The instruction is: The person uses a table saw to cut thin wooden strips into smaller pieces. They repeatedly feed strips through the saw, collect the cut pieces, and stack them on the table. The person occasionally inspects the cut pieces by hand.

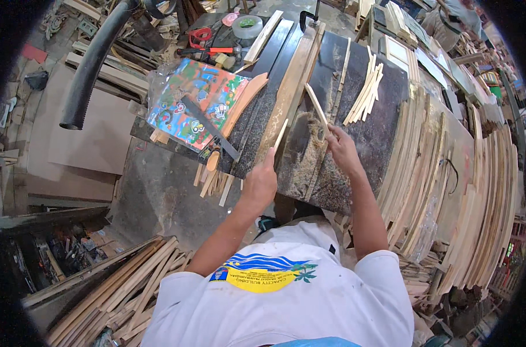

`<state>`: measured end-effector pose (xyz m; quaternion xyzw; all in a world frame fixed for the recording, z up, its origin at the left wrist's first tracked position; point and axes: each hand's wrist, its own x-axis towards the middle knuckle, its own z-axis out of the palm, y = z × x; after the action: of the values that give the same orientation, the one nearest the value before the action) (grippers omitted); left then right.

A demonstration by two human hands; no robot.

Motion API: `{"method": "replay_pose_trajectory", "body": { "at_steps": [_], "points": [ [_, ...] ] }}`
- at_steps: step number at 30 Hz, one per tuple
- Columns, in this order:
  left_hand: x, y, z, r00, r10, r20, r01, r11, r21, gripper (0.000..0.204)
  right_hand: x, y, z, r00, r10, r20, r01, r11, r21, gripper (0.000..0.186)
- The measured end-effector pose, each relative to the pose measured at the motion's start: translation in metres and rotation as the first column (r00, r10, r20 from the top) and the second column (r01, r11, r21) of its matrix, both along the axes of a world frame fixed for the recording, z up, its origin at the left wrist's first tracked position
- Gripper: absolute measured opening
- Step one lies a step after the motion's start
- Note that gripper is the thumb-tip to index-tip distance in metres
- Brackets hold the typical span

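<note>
My left hand (259, 184) is closed around a short thin wooden stick (281, 134) that points away from me, beside a long wooden board (290, 84) lying lengthwise on the black worktable (392, 81). In my closed right hand (343, 151) is a longer thin wooden strip (316, 104), slanting to the far left over the tabletop. Between the hands and near the right one, pale sawdust (310, 156) covers the table. Farther right lies a loose bunch of thin wooden strips (365, 95). A black clamp (307, 21) sits at the board's far end.
On the table's left lie a colourful printed sheet (185, 95), a metal-bladed square (208, 127) and a curved wooden piece (248, 98). Behind them is a clear tape roll (247, 26). Long planks (413, 168) are stacked at right; a black hose (92, 72) hangs at left.
</note>
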<state>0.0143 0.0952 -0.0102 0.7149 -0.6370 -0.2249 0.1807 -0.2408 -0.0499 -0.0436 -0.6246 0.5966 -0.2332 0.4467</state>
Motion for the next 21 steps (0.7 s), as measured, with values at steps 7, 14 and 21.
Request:
{"method": "replay_pose_trajectory", "body": {
  "at_steps": [7,14,21],
  "points": [
    [-0.007,-0.037,0.003,1.000,0.005,-0.009,-0.005,1.000,0.008,0.057,0.007,-0.038,0.017,0.997,-0.009,-0.082,0.001,0.995,-0.095,0.044],
    [-0.015,-0.080,0.006,0.999,0.027,-0.036,-0.027,1.000,-0.008,0.052,0.013,-0.081,0.030,0.986,-0.005,-0.168,-0.010,0.996,-0.090,0.048],
    [-0.022,-0.122,0.006,0.999,0.027,0.023,-0.027,0.999,0.035,0.056,0.009,-0.130,0.015,0.984,0.017,-0.175,-0.044,0.987,-0.152,0.048]
  ]
}}
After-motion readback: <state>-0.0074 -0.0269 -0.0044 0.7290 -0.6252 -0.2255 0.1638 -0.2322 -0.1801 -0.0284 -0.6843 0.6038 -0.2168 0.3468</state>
